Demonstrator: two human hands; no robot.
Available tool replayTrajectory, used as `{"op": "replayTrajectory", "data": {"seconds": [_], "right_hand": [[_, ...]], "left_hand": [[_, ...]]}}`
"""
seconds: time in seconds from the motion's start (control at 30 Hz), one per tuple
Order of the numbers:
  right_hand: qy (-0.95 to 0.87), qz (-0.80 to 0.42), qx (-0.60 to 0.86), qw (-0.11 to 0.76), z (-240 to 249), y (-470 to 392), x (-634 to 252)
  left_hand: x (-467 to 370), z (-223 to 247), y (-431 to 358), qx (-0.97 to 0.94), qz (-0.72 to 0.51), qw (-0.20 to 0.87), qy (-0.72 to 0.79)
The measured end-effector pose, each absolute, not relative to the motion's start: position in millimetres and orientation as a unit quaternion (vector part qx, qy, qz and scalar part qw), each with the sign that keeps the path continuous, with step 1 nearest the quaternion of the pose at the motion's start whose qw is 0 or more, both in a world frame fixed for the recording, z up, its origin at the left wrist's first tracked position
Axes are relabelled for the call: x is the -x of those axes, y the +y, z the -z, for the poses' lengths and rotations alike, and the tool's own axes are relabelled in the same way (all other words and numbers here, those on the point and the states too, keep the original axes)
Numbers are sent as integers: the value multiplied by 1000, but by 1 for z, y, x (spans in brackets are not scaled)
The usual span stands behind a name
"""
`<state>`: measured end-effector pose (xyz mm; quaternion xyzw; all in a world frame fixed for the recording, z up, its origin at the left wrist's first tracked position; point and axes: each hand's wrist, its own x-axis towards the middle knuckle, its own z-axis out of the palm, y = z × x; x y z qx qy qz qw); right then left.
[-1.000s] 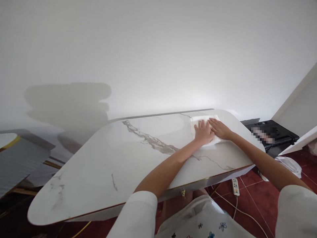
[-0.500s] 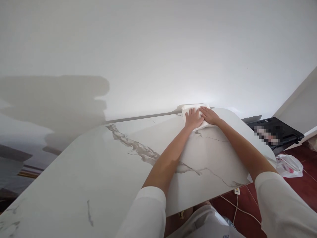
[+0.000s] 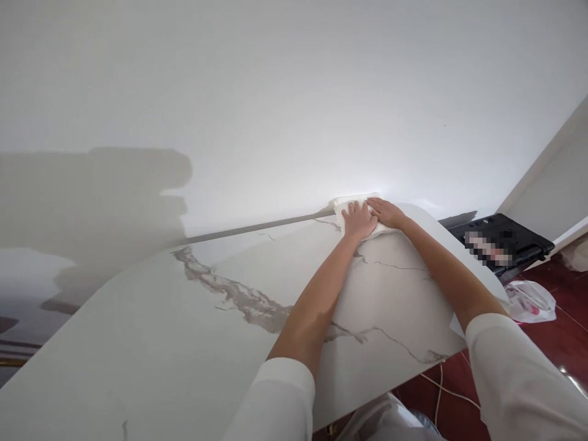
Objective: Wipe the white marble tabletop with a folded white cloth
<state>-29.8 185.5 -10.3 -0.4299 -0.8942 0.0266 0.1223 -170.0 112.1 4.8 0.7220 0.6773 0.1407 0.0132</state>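
Head view: the left hand (image 3: 361, 220) lies flat, fingers spread, on a white cloth (image 3: 343, 203); the right hand (image 3: 386, 213) rests outstretched beside it, also on the cloth; this lies at the marble-patterned tabletop's (image 3: 151, 331) far edge, by the white wall (image 3: 294, 92).

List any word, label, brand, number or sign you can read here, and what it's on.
No text can be read.
Black case: partly pixelated, so any marking there is hidden.
Plastic bag: too blurred to tell if anything is printed.
White cloth, marbled tabletop: no lettering shows.
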Motion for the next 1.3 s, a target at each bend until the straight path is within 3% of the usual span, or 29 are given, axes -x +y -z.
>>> {"op": "replayTrajectory", "data": {"seconds": [0.43, 1.3], "right_hand": [[-907, 10, 391, 158, 30, 145, 8], [-908, 41, 392, 139, 22, -71, -10]], "left_hand": [[161, -3, 60, -740, -146, 28, 655], [144, -9, -137, -756, -103, 40, 645]]}}
